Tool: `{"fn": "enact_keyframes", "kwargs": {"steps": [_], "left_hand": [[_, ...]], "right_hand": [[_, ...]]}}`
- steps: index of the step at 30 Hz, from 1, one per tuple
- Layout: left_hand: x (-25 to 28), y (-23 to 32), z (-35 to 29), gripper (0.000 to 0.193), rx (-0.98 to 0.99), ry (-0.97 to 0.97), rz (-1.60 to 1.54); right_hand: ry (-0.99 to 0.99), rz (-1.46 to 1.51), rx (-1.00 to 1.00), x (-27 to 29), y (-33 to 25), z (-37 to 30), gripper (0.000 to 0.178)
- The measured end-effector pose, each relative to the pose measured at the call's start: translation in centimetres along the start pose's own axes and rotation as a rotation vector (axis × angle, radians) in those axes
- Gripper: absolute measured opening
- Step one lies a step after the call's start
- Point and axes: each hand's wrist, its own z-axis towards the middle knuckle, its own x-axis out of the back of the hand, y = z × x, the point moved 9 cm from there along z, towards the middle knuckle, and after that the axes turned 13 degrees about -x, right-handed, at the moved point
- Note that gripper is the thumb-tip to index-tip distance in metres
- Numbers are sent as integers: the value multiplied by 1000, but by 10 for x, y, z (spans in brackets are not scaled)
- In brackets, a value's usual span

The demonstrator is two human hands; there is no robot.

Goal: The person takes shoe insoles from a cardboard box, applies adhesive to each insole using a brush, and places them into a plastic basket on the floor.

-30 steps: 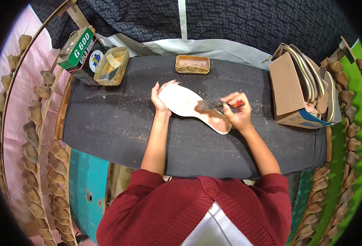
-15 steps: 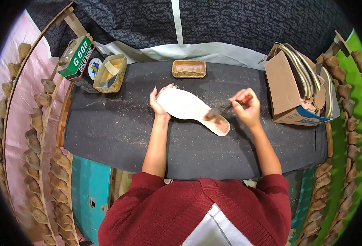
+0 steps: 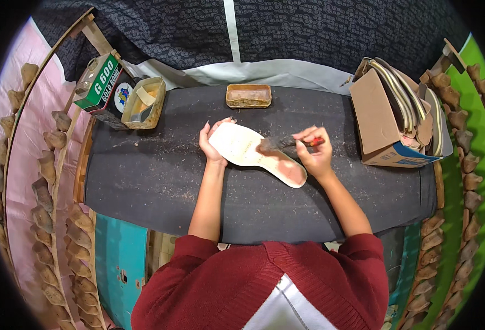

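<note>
Cream-white and shaped like a foot, a sole piece [image 3: 236, 145] sits at the middle of the head view, above the dark cloth of the counter [image 3: 154, 187]; whether any of it rests there I cannot tell. Its wide end points to my left and its narrow end slants toward me on the right. My hands are apart, each busy: the left hand [image 3: 214, 144] cups the wide end, and the right hand [image 3: 315, 154] is closed around the handle of a dark-bristled brush [image 3: 273, 144], whose tip seems to touch the sole's narrowed middle. A brownish, damp-looking coat [image 3: 287, 169] covers much of the narrow end, with a paler spot inside it. To do this well, I judge, I should grip only the bare wide end, press lightly, overlap my strokes, fill that pale spot and go carefully at the rim. Beyond the sole, near the far edge, stands a shallow amber tray [image 3: 248, 97], within easy reach.
</note>
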Motion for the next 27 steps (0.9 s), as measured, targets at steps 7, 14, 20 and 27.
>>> {"fn": "enact_keyframes", "kwargs": {"steps": [7, 14, 20, 27], "left_hand": [[-2, 0, 4, 54, -9, -31, 14], [-4, -2, 2, 54, 7, 6, 21], [-5, -2, -1, 55, 10, 32, 11], [4, -4, 1, 58, 12, 35, 4]], "right_hand": [[135, -104, -64, 55, -4, -49, 21], [212, -246, -42, 74, -22, -71, 21], [211, -206, 8, 63, -29, -51, 23], [36, -775, 436, 20, -53, -93, 40]]}}
